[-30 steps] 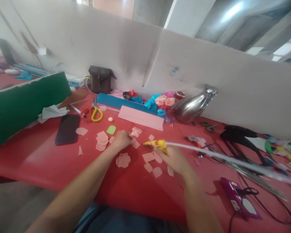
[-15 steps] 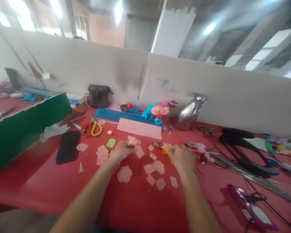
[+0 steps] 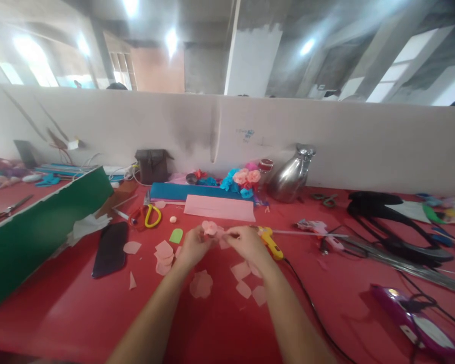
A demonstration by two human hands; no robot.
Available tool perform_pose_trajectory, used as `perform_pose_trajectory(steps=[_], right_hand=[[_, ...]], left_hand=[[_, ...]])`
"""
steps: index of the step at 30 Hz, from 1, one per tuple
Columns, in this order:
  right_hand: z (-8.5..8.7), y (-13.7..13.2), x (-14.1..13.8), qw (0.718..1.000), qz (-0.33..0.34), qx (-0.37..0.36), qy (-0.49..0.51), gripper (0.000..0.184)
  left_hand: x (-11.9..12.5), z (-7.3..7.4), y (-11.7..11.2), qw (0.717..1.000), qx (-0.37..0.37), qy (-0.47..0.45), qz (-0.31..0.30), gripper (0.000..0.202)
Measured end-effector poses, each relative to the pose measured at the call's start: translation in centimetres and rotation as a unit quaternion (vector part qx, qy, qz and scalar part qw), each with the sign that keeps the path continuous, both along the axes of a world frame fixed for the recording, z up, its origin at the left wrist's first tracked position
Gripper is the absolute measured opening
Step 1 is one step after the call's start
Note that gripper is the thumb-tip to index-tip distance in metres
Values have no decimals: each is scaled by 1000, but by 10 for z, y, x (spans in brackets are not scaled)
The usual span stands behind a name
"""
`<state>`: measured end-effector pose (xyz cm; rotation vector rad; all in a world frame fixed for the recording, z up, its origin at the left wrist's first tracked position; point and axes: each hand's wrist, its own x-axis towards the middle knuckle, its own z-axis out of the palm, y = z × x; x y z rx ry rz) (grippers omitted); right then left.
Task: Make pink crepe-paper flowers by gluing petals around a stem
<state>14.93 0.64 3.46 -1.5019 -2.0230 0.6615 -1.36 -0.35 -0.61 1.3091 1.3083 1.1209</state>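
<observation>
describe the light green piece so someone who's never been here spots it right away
On the red table, find the dark phone towards the left, then look right towards the person's left hand. Between them, just beyond a cluster of pink paper pieces, lies the small, flat piece. Its light green colour sets it apart from those pink neighbours.

Ctr of frame: flower (image 3: 209, 228) at L hand (image 3: 194, 247), R hand (image 3: 248, 245) just beside. Glue gun (image 3: 272, 244) on table (image 3: 60, 328), right of R hand. Loose petals (image 3: 201, 284) nr lower ctr. Mid-left: phone (image 3: 109, 250), w/ scissors (image 3: 147, 209) to upper right; board (image 3: 49, 237) farther left. Upper mid: flower bunch (image 3: 243, 178) behind paper strip (image 3: 219, 208), jug (image 3: 292, 175) to right.
</observation>
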Motion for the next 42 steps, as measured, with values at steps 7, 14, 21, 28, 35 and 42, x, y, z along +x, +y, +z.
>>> perform_pose_trajectory(steps=[7,14,21,28,35,42], right_hand=[[7,-2,4,943,-194,-31,269,32],[-18,-1,-3,887,-226,-72,396,35],[-13,-4,-6,860,-212,-65,460,29],[4,-8,-26,866,-203,-38,455,30],[-5,-10,-39,863,-186,-57,465,29],[-10,-10,-38,854,-187,-75,480,29]], left_hand=[[6,3,-4,988,63,-140,10,32],[19,-1,-6,966,40,-256,6,22],[23,0,-8,922,-42,-385,2,23],[19,5,-7,888,-86,-451,-17,25],[23,2,-8,871,-139,-471,-14,30],[25,-5,-6,880,-130,-456,-11,27]])
